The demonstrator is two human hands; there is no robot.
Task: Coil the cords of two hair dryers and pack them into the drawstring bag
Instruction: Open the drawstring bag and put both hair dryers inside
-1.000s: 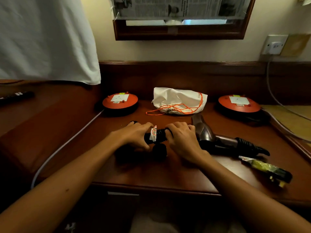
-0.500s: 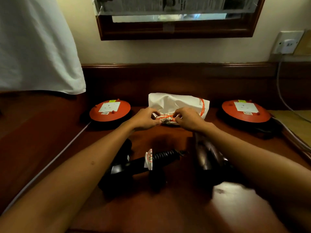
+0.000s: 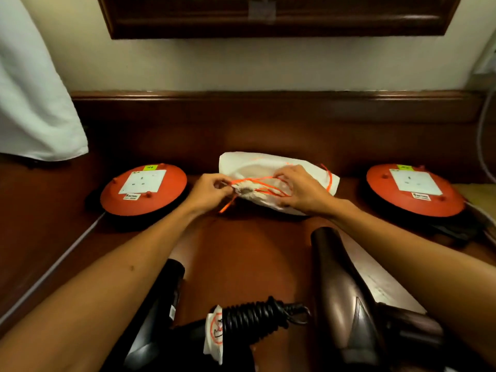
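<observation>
1. The left hand point(image 3: 208, 191) pinches the orange string point(image 3: 257, 181) at the mouth of the white bag point(image 3: 271, 167), with its fingertips shut tight on the string.
2. The right hand point(image 3: 300, 189) rests on top of the bag. Its fingers are bent and pinch the string too, a bit further along.
3. The bag's mouth is bunched shut and points to the left. Some loops of string lie over the bag, and one loose end hangs down by the left hand.
4. The bag lies on its side near the back edge of the desk point(image 3: 241, 253), in the middle, close to the wooden back board.
5. A round orange cord reel point(image 3: 143, 187) sits just left of the bag. It has a white socket plate, a little green tag and a white label, but the words are too blurry to read for sure.
6. A second orange reel point(image 3: 414, 189) sits near the right side of the desk, with the same kind of plate and label.
7. The black hair dryer point(image 3: 158, 312) lies near the front edge, under the left arm. Its black cord point(image 3: 255, 316) is coiled tight, with a white tag point(image 3: 214, 331) that shows a red circle sign.
8. The brown hair dryer point(image 3: 341, 291) lies near the front edge on the right, under the right arm.
9. A white cloth point(image 3: 35, 98) hangs at the far left.
</observation>
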